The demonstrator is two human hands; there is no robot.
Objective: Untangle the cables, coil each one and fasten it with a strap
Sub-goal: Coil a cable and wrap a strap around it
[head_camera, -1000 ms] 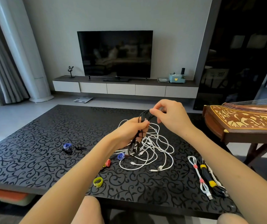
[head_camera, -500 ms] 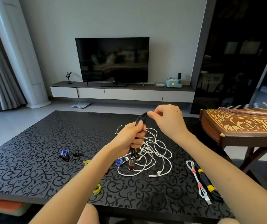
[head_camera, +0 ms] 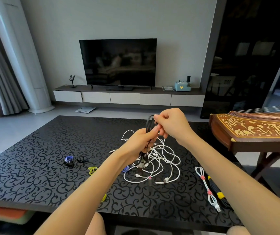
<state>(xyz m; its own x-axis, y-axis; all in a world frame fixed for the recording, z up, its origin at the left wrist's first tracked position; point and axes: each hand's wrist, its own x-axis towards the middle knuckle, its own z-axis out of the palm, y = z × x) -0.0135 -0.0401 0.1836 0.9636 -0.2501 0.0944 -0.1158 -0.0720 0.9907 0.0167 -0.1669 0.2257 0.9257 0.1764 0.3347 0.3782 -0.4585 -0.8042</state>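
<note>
On the left part of the black patterned counter [head_camera: 25, 175] lay a blue strap [head_camera: 68, 158], a black strap [head_camera: 82, 160] just beside it, and a yellow-green strap [head_camera: 92, 170] nearer the middle. Above the counter's middle, the left hand [head_camera: 140, 141] was closed round a folded black cable [head_camera: 147, 123], whose plug ends hung below the fist. The right hand [head_camera: 171, 124] pinched the cable's top loop between thumb and fingers, touching the left hand. Under both hands a tangle of white cables [head_camera: 166, 160] sprawled on the counter. Farther right lay a coiled white cable [head_camera: 207, 189] with pink straps, just beside a coiled black cable [head_camera: 218, 192] with yellow straps.
</note>
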